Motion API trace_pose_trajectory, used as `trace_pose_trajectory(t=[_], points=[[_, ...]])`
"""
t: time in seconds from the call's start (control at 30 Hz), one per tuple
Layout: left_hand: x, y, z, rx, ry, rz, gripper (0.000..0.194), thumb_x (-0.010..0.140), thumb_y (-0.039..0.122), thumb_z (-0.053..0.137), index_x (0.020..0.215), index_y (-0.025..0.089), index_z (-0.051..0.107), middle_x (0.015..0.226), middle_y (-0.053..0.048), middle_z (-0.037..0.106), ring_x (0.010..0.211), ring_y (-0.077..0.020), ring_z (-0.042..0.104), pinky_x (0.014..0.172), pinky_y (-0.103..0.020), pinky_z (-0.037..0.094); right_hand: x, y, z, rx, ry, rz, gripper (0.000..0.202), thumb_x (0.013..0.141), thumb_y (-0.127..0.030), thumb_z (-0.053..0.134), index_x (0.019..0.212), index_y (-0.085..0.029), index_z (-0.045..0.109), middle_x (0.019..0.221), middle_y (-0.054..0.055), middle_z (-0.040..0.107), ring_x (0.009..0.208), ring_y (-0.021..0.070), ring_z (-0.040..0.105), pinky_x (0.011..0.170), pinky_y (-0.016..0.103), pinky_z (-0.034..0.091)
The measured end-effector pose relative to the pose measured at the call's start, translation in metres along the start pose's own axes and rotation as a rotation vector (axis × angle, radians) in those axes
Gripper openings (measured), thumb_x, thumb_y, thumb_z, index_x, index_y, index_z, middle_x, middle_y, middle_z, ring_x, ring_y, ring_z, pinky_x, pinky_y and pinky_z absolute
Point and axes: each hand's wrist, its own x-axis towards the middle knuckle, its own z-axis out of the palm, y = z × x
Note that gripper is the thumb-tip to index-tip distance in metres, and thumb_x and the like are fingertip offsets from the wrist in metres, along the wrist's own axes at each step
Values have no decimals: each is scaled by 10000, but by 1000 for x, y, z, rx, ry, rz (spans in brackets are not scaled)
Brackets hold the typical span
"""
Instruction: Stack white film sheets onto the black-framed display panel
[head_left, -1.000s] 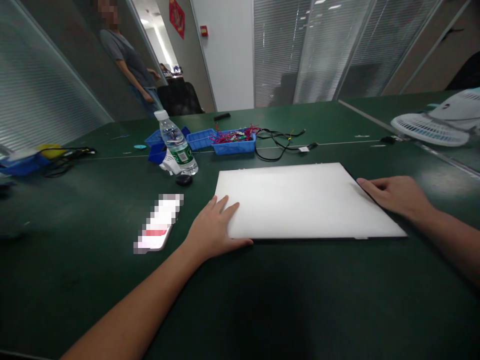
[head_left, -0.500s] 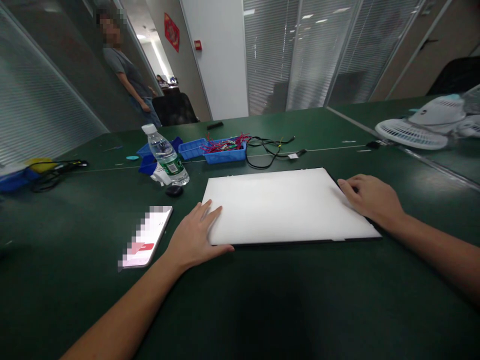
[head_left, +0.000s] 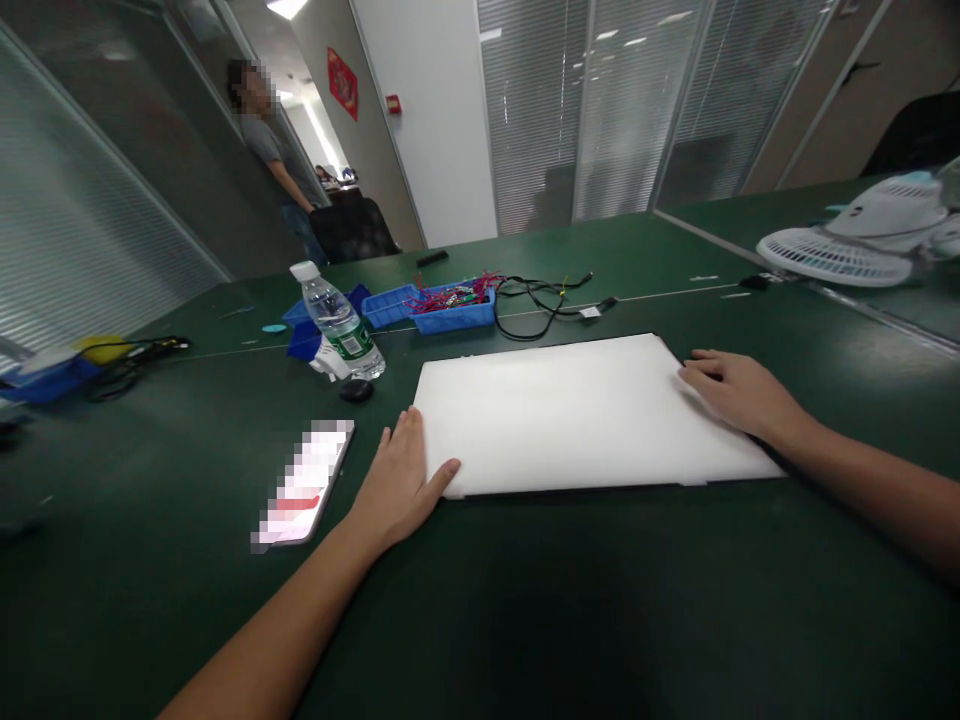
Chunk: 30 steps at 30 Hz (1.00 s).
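A flat white panel [head_left: 562, 415] with a thin dark edge lies on the green table [head_left: 570, 590]. At its left edge is my left hand [head_left: 401, 475], the thumb over the near left corner and the fingers along the side. My right hand [head_left: 739, 390] rests at the panel's right edge with its fingers curled in; whether they pinch the edge or a small thing is hidden. A phone [head_left: 307, 485] with a lit screen lies left of my left hand.
Beyond the panel are a water bottle [head_left: 341, 325], a black mouse [head_left: 356, 390], blue trays, one with red wires [head_left: 457, 305], and black cables [head_left: 540, 300]. A white fan [head_left: 847, 245] lies at the right. A person [head_left: 277, 160] stands at the back left.
My left hand has shifted from spread over the panel's corner to its left side, fingers closer together. The panel's right end reaches further right. The view has tilted slightly.
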Motion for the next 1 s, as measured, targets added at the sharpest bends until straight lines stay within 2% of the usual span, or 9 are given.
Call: trace_pose_trajectory(t=[0.17,0.3,0.47,0.53,0.63,0.77,0.87,0.93,1.0], points=[[0,3,2,71,-9,18,1030,993,727,333,1616,-80,184,1689,-363,213,1604,-429,203,1281,-601,221,2,-8,6,256,19,173,384,772,-441,671,1035,-173,749,1535,123,553,1436,343,491,1272,469,266],[0,5,1,71,-5,3,1015,994,714,342,1616,-74,191,1689,-357,223,1599,-431,217,1279,-592,232,0,-19,-3,504,-5,298,498,719,-448,703,1142,-187,712,1404,151,652,1326,358,589,1194,516,400],[-1,7,-2,66,-32,-13,1023,995,701,342,1611,-98,178,1692,-374,175,1603,-443,184,1275,-602,229,-13,-31,-21,800,-114,297,512,765,-410,662,1232,-203,689,1297,156,705,1156,369,684,953,489,588],[-1,8,-4,67,-38,-13,1015,999,689,338,1608,-107,177,1690,-377,175,1604,-443,176,1276,-601,225,-18,-33,-24,971,-161,283,479,799,-383,656,1247,-217,690,1321,138,697,1166,356,680,937,466,597],[-3,10,-7,64,-22,-8,1003,997,688,340,1606,-95,192,1682,-375,209,1600,-434,206,1272,-589,239,-23,-34,-24,1134,-162,275,426,829,-346,620,1226,-203,681,1378,137,666,1219,342,657,1003,469,578],[-3,13,-7,67,-4,-3,989,996,688,338,1606,-81,211,1677,-369,240,1593,-421,246,1273,-560,251,-23,-34,-25,1106,-182,253,504,854,-381,566,1292,-142,632,1406,215,627,1223,350,655,1027,490,570],[-2,14,-11,67,-10,-13,990,986,684,352,1598,-84,229,1672,-369,258,1581,-429,278,1268,-553,267,-21,-33,-25,992,-125,293,751,795,-264,623,1507,-93,458,1480,254,557,1191,311,675,955,419,606],[-5,18,-20,58,54,-22,1010,955,702,408,1594,-64,252,1673,-359,273,1573,-448,288,1257,-581,274,-21,-33,-24,951,-96,338,965,722,-144,647,1616,-89,288,1542,275,486,1163,292,689,893,384,623],[-14,28,-35,22,194,-12,1002,917,712,481,1587,-13,311,1678,-326,301,1567,-459,291,1251,-608,264,-23,-34,-23,920,-88,375,1048,681,-72,627,1651,-110,232,1585,281,430,1146,287,696,849,369,630]])
